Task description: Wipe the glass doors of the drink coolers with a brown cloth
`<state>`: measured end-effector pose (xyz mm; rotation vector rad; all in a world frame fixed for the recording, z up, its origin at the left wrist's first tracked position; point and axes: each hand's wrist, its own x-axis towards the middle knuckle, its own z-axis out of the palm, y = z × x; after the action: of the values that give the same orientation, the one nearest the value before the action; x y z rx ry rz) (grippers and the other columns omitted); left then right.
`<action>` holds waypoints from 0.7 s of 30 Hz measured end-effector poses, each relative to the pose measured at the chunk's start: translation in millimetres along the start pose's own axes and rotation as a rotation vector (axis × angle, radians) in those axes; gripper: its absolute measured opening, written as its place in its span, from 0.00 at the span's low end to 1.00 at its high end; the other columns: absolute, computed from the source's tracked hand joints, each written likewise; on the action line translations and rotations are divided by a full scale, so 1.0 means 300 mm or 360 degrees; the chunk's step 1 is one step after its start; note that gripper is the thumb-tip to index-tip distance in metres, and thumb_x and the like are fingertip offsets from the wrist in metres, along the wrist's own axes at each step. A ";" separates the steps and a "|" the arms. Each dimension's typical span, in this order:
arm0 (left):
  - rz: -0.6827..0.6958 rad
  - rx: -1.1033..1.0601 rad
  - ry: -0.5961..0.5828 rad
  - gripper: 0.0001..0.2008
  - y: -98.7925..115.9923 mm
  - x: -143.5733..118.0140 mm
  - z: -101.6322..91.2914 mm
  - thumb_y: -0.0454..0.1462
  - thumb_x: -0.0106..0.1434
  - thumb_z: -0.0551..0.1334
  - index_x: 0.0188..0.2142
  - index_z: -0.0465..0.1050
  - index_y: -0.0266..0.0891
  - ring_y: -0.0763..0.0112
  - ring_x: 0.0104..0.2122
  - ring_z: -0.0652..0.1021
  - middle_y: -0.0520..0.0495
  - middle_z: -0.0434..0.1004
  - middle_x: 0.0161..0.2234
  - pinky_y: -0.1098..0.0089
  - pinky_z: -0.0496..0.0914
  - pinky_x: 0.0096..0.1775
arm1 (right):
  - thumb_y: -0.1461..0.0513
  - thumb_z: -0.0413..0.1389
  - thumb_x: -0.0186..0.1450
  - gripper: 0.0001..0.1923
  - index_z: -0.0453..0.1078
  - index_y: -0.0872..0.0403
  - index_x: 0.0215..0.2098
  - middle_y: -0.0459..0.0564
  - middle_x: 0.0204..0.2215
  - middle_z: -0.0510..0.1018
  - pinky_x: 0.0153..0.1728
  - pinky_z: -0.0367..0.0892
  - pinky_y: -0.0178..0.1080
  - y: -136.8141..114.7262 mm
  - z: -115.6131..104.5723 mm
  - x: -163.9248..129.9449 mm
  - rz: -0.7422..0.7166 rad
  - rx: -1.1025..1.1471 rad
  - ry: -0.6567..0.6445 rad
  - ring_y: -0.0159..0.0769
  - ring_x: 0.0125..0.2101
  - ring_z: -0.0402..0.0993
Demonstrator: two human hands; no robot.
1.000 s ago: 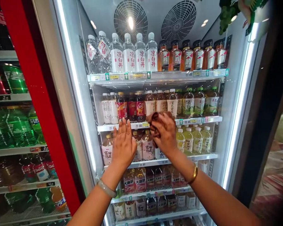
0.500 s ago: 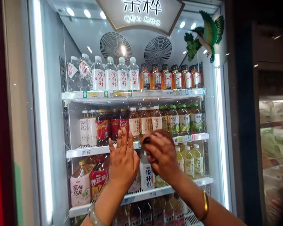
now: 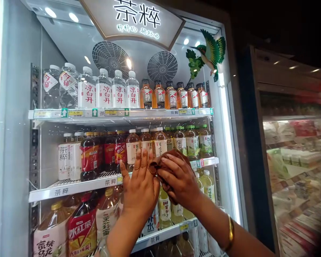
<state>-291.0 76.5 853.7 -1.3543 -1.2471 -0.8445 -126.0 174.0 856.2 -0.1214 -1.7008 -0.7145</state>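
Observation:
My left hand [image 3: 140, 185] lies flat with its fingers stretched upward, seemingly against the glass in front of the drinks cooler. Beside it, my right hand [image 3: 178, 178] grips a bunched brown cloth [image 3: 183, 157], which sticks out above and left of the fingers. The cloth's left end almost meets the left hand's fingertips; whether they touch I cannot tell. Behind the hands stand jasmine tea bottles [image 3: 133, 144] and green-capped tea bottles [image 3: 193, 142] on the middle shelf. Part of that shelf [image 3: 77, 187] is hidden by my hands.
Water bottles [image 3: 87, 89] and amber bottles [image 3: 159, 95] line the top shelf [image 3: 149, 113]. Large bottles [image 3: 81, 228] fill the lower left. A lit sign [image 3: 136, 18] and a green bird decoration [image 3: 212, 53] sit above. Another stocked display [image 3: 294, 153] stands at the right.
The cooler's contents have shifted left in view and look larger. My right hand with the cloth has come closer to my left hand, which stays flat.

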 end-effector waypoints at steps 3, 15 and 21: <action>-0.0059 -0.0007 0.0005 0.43 0.021 0.039 0.002 0.36 0.71 0.55 0.77 0.29 0.43 0.51 0.75 0.54 0.38 0.51 0.75 0.39 0.28 0.72 | 0.62 0.61 0.65 0.21 0.73 0.46 0.57 0.51 0.63 0.73 0.67 0.68 0.55 0.106 -0.035 0.067 -0.0073 0.0036 -0.0040 0.48 0.66 0.66; 0.0047 -0.0234 -0.0050 0.44 0.209 0.099 0.090 0.37 0.72 0.55 0.77 0.26 0.42 0.52 0.75 0.53 0.38 0.51 0.75 0.42 0.24 0.72 | 0.61 0.60 0.66 0.19 0.74 0.47 0.56 0.53 0.61 0.73 0.66 0.67 0.53 0.162 -0.080 -0.047 0.0060 0.0006 0.0020 0.48 0.65 0.67; 0.0036 -0.0269 -0.0074 0.43 0.246 0.140 0.079 0.38 0.72 0.55 0.77 0.29 0.42 0.55 0.76 0.49 0.39 0.48 0.76 0.43 0.24 0.72 | 0.60 0.61 0.65 0.21 0.71 0.48 0.57 0.56 0.61 0.71 0.62 0.68 0.59 0.314 -0.134 -0.147 0.0644 -0.0263 0.0395 0.51 0.62 0.67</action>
<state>-214.7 116.6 872.3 -1.5279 -1.2154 -0.9235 -37.6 241.8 855.9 -0.4607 -1.3242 -0.5388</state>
